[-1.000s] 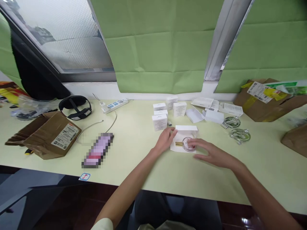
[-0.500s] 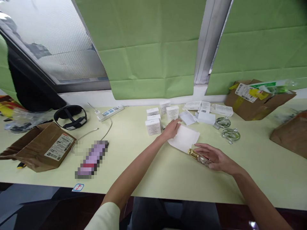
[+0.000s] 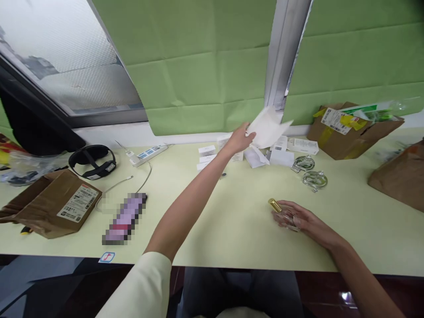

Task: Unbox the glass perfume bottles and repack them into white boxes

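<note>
My left hand (image 3: 242, 140) pinches the edge of a white sheet of paper (image 3: 267, 128), which is lifted above the small boxes at the back of the table. In my right hand (image 3: 300, 218), low over the tabletop, lies a clear glass bottle (image 3: 285, 217) with a gold cap (image 3: 274, 205); the fingers curl round its far side. Behind my left forearm stand several small white boxes (image 3: 207, 151), partly hidden. Opened white cartons (image 3: 281, 157) lie just below the raised paper.
Two coiled cables (image 3: 314, 179) lie right of the cartons. A cardboard box (image 3: 344, 132) stands at the back right, another (image 3: 391, 181) at the right edge. On the left are an open carton (image 3: 53, 203), a black headset (image 3: 92, 162), a power strip (image 3: 149, 154) and a blurred phone (image 3: 125, 219).
My left hand has raised the white paper off the table and carried it up toward the wall. The bottle has shifted slightly right, with my right hand now closed further round it.
</note>
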Available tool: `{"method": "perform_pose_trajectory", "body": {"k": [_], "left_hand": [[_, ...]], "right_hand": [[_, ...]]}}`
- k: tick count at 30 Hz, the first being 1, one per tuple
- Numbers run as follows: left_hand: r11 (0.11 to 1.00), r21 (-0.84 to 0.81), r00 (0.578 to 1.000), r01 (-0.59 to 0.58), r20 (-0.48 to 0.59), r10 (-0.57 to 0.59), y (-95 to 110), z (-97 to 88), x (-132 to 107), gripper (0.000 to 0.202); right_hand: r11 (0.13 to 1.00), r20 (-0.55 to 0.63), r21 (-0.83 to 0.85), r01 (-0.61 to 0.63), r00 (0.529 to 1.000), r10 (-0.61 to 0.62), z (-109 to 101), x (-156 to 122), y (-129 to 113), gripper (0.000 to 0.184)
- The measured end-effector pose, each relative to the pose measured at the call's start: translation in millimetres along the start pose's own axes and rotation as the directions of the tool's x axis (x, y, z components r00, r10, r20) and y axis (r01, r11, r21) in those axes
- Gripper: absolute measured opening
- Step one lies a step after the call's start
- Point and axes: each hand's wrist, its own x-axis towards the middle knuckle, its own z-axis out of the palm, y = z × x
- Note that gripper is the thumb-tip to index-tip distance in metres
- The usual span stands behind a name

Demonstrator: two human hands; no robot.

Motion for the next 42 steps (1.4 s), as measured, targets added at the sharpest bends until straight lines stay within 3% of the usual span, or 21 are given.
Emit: {"method": "perform_pose_trajectory", "body": {"k": [3, 4, 5, 6, 7, 8, 11, 14, 17, 20, 22, 25, 27, 29, 31, 34, 37, 42], "left_hand": [[0.982, 0.12, 0.982, -0.147, -0.103, 0.159, 10, 8.6, -33, 0.057], [0.962, 0.121, 0.966, -0.244, -0.06, 0.253, 9, 15.4, -51, 0.053], [0.933, 0.107, 0.939, -0.343, 0.059, 0.339, 7, 23.1, -70, 0.05], [0.894, 0.085, 0.88, -0.44, 0.239, 0.41, 2, 31.1, -88, 0.047], [0.854, 0.081, 0.802, -0.514, 0.4, 0.445, -3, 38.5, -105, 0.045], [0.831, 0.12, 0.766, -0.543, 0.477, 0.432, -8, 44.9, -119, 0.042], [0.8, 0.274, 0.777, -0.534, 0.533, 0.336, -21, 52.7, -140, 0.03], [0.842, 0.31, 0.819, -0.442, 0.521, 0.239, -27, 41.4, -140, 0.024], [0.972, 0.221, 0.932, -0.086, 0.363, 0.0, -32, 19.6, -134, 0.019], [0.98, 0.116, 0.957, 0.161, 0.223, -0.184, -42, 8.5, -130, 0.039], [0.974, 0.06, 0.945, 0.218, 0.235, -0.226, -48, 16.6, -128, 0.045], [0.963, -0.036, 0.926, 0.269, 0.286, -0.248, -52, 48.1, -121, 0.051], [0.96, -0.08, 0.934, 0.268, 0.265, -0.238, -48, 69.5, -114, 0.057], [0.976, -0.11, 0.963, 0.19, 0.216, -0.163, -42, 81.7, -106, 0.06], [0.993, -0.119, 0.976, -0.011, 0.215, 0.036, -36, 83.2, -100, 0.055], [0.939, -0.039, 0.886, -0.341, 0.32, 0.335, -32, 73.9, -96, 0.035], [0.849, 0.175, 0.817, -0.498, 0.421, 0.393, -33, 64.5, -97, 0.027], [0.644, 0.459, 0.776, -0.612, 0.505, 0.377, -31, 58.6, -98, 0.023]], "right_hand": [[0.998, -0.062, 0.039, -0.052, 0.997, 0.054, 3, 9, -4, 0.048], [0.996, -0.068, 0.067, -0.066, 0.995, 0.07, 4, 13, -7, 0.045], [0.993, -0.063, 0.092, -0.075, 0.995, 0.081, 7, 19, -11, 0.043], [0.991, -0.048, 0.106, -0.082, 0.995, 0.088, 9, 26, -16, 0.041], [0.991, -0.026, 0.102, -0.089, 0.995, 0.092, 12, 33, -21, 0.041], [0.992, 0.005, 0.082, -0.094, 0.996, 0.094, 16, 41, -26, 0.041], [0.995, 0.121, -0.05, -0.085, 0.989, 0.09, 28, 65, -40, 0.039], [0.98, 0.17, -0.199, -0.013, 0.984, 0.048, 36, 83, -44, 0.036], [0.974, 0.059, -0.224, 0.042, 0.998, -0.03, 32, 93, -37, 0.044], [0.979, -0.117, -0.179, 0.095, 0.986, -0.117, 18, 97, -28, 0.058], [0.983, -0.192, -0.136, 0.127, 0.97, -0.152, 8, 97, -24, 0.059], [0.984, -0.241, -0.088, 0.152, 0.956, -0.17, -2, 97, -23, 0.057], [0.985, -0.246, -0.083, 0.15, 0.955, -0.166, -4, 97, -24, 0.054], [0.987, -0.228, -0.086, 0.136, 0.962, -0.153, -3, 95, -25, 0.054], [0.99, -0.187, -0.086, 0.115, 0.974, -0.13, 1, 93, -26, 0.057], [0.993, -0.1, -0.081, 0.081, 0.991, -0.089, 10, 89, -28, 0.058], [0.986, -0.027, -0.143, 0.081, 0.996, -0.086, 18, 87, -31, 0.055], [0.946, -0.045, -0.303, 0.113, 0.99, -0.133, 23, 89, -31, 0.062]]}}
